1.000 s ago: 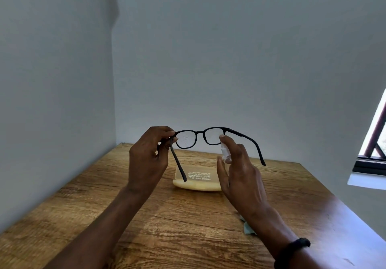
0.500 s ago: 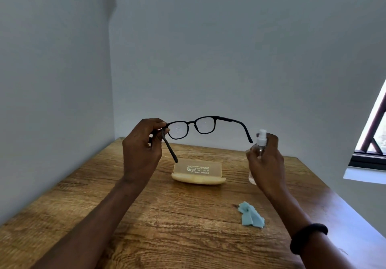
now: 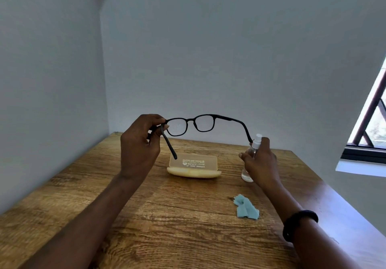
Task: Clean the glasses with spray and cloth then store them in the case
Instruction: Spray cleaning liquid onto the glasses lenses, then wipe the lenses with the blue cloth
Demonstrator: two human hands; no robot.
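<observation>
So the left hand [image 3: 140, 147] has the black glasses [image 3: 191, 120] held up in the air over the wooden table [image 3: 167, 216], thumb and fingers pinched tight around the frame corner where the left arm hinges. Both arms of the glasses are folded out, lenses facing away, and the lens nearer that hand has some faint specks on it. The right hand [image 3: 261, 164] is off to the side, fingers wrapped around a small clear spray bottle [image 3: 258, 139] with a white nozzle poking out the top. The bottle is upright and low to the table, but honestly I can't tell if its base is touching the wood or just above it. The tip of the glasses' right arm ends just beside that nozzle. Under the glasses, the pale yellow case [image 3: 194, 167] sits open on the table with print inside the lid. The light blue cloth [image 3: 246, 207] lies crumpled on the wood near the right forearm, nothing touching it. There's a black band [image 3: 298, 220] on the right wrist, and a window [image 3: 371, 126] at the right edge.
</observation>
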